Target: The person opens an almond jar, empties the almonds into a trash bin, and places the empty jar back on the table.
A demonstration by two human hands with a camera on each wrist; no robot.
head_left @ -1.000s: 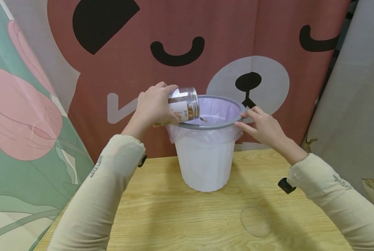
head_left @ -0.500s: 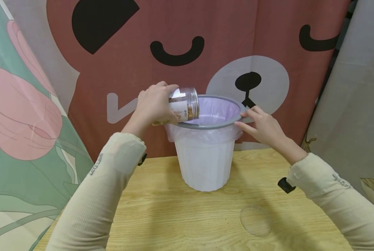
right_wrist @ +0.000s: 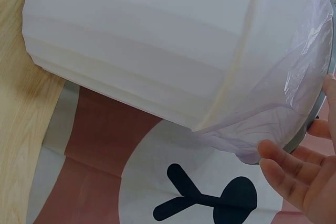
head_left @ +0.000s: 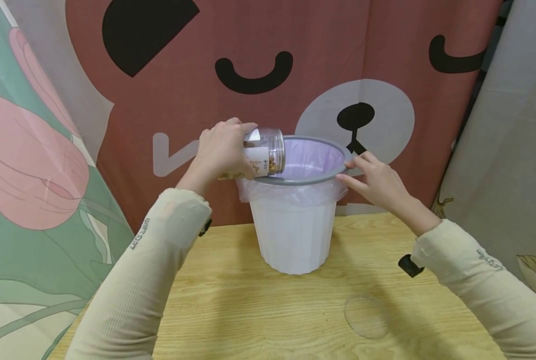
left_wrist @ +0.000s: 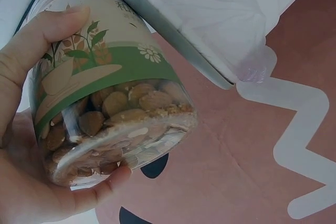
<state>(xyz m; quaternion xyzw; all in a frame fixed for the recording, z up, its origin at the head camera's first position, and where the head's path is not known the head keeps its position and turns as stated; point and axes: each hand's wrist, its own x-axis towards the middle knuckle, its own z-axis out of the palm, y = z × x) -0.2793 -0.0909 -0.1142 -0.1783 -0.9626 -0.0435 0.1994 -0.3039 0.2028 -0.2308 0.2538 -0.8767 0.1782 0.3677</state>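
My left hand (head_left: pixel 220 152) grips a clear jar (head_left: pixel 258 159) tipped nearly on its side, mouth facing right over the bin's left rim. In the left wrist view, brown almond-like nuts (left_wrist: pixel 113 106) lie in the jar's base below a green and cream label (left_wrist: pixel 126 59); thumb and fingers wrap round it. The white trash bin (head_left: pixel 292 235) stands upright with a grey rim ring (head_left: pixel 313 180) and a pale purple bag (head_left: pixel 324 155) lining it. My right hand (head_left: pixel 380 182) holds the rim at the right, thumb and fingertips on the ring and the bag's folded edge.
A clear round lid (head_left: pixel 367 316) lies flat on the wooden table (head_left: pixel 250 310), in front and to the right of the bin. Close behind the bin hangs a reddish curtain (head_left: pixel 169 100) with a cartoon face; a floral curtain (head_left: pixel 38 165) hangs at left.
A small piece seen dropping from the jar's mouth one second ago is out of sight. The jar has dipped slightly lower at its mouth. My right hand and the bin keep their places.
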